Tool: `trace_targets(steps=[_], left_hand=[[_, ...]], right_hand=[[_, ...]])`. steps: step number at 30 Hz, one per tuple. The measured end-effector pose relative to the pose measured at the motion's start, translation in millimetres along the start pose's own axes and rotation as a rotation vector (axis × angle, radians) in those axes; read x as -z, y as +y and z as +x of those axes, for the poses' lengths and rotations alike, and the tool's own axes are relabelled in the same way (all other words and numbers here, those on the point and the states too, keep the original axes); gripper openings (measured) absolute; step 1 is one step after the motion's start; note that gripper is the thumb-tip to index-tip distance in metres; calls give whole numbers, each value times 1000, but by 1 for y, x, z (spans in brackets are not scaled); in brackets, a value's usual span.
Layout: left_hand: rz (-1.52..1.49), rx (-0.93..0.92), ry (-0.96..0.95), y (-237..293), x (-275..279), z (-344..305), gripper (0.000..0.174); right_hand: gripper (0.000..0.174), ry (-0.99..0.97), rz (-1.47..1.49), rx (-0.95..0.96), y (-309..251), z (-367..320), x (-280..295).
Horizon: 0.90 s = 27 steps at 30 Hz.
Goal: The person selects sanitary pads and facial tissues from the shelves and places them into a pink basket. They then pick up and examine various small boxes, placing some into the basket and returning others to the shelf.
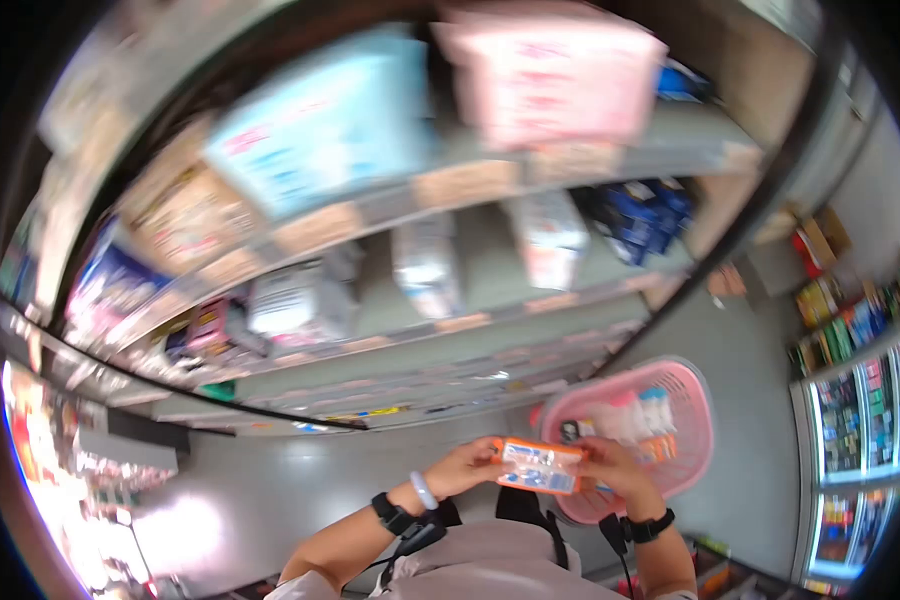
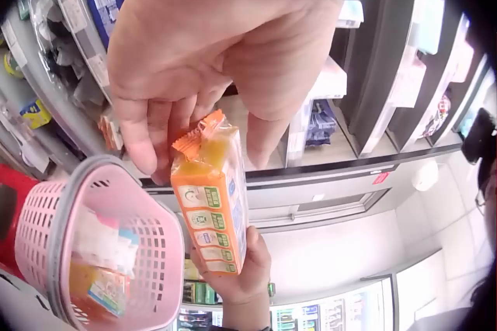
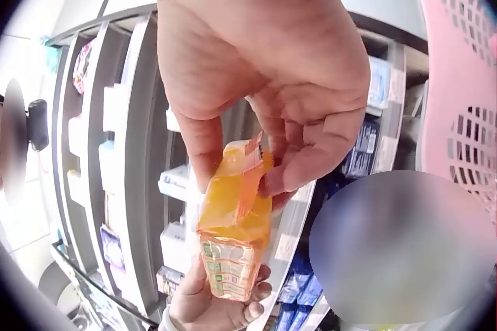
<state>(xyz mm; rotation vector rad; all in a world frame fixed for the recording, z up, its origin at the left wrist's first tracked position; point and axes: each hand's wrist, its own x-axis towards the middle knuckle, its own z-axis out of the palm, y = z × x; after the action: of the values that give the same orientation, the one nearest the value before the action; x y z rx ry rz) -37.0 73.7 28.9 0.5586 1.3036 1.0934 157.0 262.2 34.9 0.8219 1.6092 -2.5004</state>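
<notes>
An orange plastic-wrapped packet [image 1: 538, 466] with white and blue print is held level in front of the body, one end in each hand. My left hand [image 1: 468, 468] pinches its left end, thumb and fingers on either side of the crimped orange wrapper [image 2: 200, 135]. At the opposite end, my right hand [image 1: 615, 470] grips the packet [image 3: 233, 214] between thumb and fingers. The packet's narrow side, with a row of small green-marked labels, shows in the left wrist view. Below the right hand stands a pink shopping basket [image 1: 708, 420].
Inside the basket lie an orange packet [image 1: 660, 448] and white and pink packages [image 1: 625, 415]. Shelving ahead carries a light blue pack [image 1: 330, 115], a pink pack [image 1: 560, 75] and smaller boxes. Lit display cabinets [image 1: 860, 420] line the right side. Grey floor [image 1: 320, 470] shows at left.
</notes>
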Motion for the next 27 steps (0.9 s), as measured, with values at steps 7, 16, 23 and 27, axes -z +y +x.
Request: trace_targets(steps=[7,16,23,27], left_hand=[[-108,-151,192,-23,76,-96,41],[-229,-305,580,-53,199,-225,35],[-364,-335,958,-92,313,-315,33],[-385,-343,1062,-94,379,-348,31]], right_hand=[[42,-183,-150,-45,8,60,-107],[37,-347,-441,-24,-21,155,-300],[36,-261,-510,298,-3,274,-408],[41,-147,-968,345,-5,317,-455]])
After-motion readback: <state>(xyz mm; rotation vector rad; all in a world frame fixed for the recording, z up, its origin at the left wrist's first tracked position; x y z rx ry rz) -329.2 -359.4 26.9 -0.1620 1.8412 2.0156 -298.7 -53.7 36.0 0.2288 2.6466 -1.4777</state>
